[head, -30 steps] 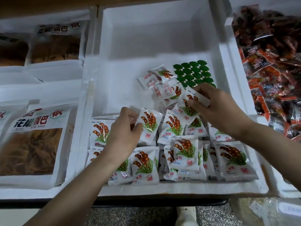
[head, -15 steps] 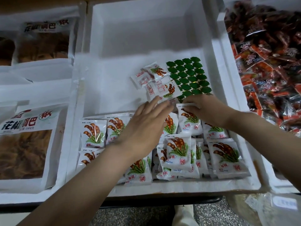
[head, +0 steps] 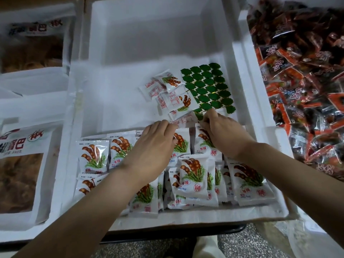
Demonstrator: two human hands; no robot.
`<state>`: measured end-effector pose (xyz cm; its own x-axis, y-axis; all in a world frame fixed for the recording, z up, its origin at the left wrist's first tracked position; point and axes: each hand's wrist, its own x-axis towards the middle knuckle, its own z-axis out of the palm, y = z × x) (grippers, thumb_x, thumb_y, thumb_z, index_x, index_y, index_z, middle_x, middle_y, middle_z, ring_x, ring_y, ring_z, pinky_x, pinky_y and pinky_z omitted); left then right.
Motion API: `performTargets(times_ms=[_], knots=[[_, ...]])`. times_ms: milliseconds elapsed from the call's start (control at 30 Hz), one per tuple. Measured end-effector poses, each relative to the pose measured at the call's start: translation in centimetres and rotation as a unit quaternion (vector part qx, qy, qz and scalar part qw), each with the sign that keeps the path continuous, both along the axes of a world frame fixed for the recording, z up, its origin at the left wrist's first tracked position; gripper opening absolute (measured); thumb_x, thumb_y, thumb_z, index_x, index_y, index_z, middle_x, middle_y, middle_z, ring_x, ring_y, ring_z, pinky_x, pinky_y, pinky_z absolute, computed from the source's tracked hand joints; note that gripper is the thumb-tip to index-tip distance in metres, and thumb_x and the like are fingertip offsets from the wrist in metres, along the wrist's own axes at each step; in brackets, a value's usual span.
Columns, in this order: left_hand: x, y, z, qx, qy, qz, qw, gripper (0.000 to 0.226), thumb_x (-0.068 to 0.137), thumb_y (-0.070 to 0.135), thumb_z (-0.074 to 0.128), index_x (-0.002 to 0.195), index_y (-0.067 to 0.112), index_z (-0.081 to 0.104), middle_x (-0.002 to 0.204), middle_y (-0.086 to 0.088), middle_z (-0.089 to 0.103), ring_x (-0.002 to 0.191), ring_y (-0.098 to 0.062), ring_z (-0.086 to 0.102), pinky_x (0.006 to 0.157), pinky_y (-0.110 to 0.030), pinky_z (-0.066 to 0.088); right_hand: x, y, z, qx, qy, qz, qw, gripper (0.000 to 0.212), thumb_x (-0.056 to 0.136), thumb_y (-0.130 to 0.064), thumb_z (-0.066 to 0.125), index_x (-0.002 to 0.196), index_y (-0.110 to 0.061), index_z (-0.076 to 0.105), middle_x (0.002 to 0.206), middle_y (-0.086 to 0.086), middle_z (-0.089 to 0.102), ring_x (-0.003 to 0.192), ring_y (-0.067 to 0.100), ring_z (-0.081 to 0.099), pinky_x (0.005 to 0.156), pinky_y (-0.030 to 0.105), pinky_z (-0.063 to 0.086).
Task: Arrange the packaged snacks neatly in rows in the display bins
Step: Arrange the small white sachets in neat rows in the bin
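Note:
A white foam bin (head: pixel 186 216) holds small white snack packets printed with brown pods and green leaves. Packets in rows (head: pixel 94 155) fill its front part, some overlapping (head: pixel 193 175). A loose heap of packets (head: pixel 167 90) lies mid-bin. Between my hands lies one face-down packet (head: pixel 186 119). My right hand (head: pixel 225 133) pinches its right end. My left hand (head: pixel 154 146) lies palm down over the row, its fingertips curled on the packet's left end.
A sheet of green stickers (head: pixel 208 86) lies under the heap's right side. The left bin holds large bags of brown snacks (head: pixel 20 164). The right bin is heaped with red and dark packets (head: pixel 307 90). The back half of the middle bin is bare.
My left hand let go of a packet in the front row and moved right and forward. My right hand set its packet into the row, and both hands now meet at a face-down packet.

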<state>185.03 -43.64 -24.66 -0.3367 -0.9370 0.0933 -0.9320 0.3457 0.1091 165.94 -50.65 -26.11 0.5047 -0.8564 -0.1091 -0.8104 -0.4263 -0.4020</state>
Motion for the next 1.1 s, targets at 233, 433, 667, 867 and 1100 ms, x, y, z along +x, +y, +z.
performTargets(times_ms=[233, 433, 667, 867, 1100], knots=[[0.2, -0.3, 0.0, 0.055, -0.007, 0.007, 0.998, 0.039, 0.094, 0.027, 0.027, 0.116, 0.009, 0.054, 0.102, -0.006, 0.057, 0.091, -0.022, 0.057, 0.083, -0.036, 0.048, 0.1, -0.1, 0.1, -0.008, -0.042, 0.02, 0.999, 0.012, 0.101, -0.03, 0.031, 0.101, -0.019, 0.035, 0.088, 0.005, 0.059, 0.072, 0.02, 0.054, 0.068, 0.038, 0.049], [0.4, -2.4, 1.1, 0.094, 0.055, 0.062, 0.992, 0.038, 0.1, 0.029, 0.033, 0.132, 0.013, 0.045, 0.123, -0.006, 0.048, 0.112, -0.022, 0.048, 0.097, -0.033, 0.036, 0.2, -2.0, 1.7, -0.021, -0.102, -0.002, 0.995, 0.025, 0.099, -0.025, 0.04, 0.117, -0.011, 0.048, 0.112, 0.004, 0.059, 0.092, 0.017, 0.057, 0.083, 0.03, 0.05], [0.0, -8.6, 0.3, 0.173, 0.159, 0.196, 0.952, 0.049, 0.098, 0.031, 0.046, 0.142, 0.012, 0.033, 0.145, -0.008, 0.03, 0.132, -0.023, 0.033, 0.107, -0.035, 0.031, 4.2, -6.7, 0.7, 0.182, -0.123, -0.159, 0.963, 0.047, 0.092, -0.024, 0.058, 0.13, -0.008, 0.037, 0.116, 0.008, 0.055, 0.097, 0.018, 0.055, 0.077, 0.022, 0.048], [-0.7, -10.6, -0.6, 0.152, 0.119, 0.226, 0.955, 0.058, 0.088, 0.04, 0.061, 0.137, 0.019, 0.038, 0.137, -0.008, 0.035, 0.128, -0.027, 0.03, 0.103, -0.038, 0.033, 4.5, -8.3, -0.1, 0.201, -0.111, -0.169, 0.959, 0.024, 0.094, -0.02, 0.055, 0.072, -0.015, 0.047, 0.068, 0.0, 0.049, 0.055, 0.01, 0.043, 0.047, 0.018, 0.032], [0.6, -10.0, 0.8, 0.048, 0.127, 0.217, 0.967, 0.029, 0.096, 0.02, 0.048, 0.123, 0.012, 0.051, 0.123, -0.009, 0.06, 0.103, -0.029, 0.059, 0.078, -0.036, 0.047, 1.6, -8.1, 3.0, 0.075, -0.166, -0.176, 0.967, 0.011, 0.094, -0.023, 0.055, 0.085, -0.017, 0.053, 0.074, -0.003, 0.057, 0.063, 0.011, 0.054, 0.052, 0.022, 0.042]])
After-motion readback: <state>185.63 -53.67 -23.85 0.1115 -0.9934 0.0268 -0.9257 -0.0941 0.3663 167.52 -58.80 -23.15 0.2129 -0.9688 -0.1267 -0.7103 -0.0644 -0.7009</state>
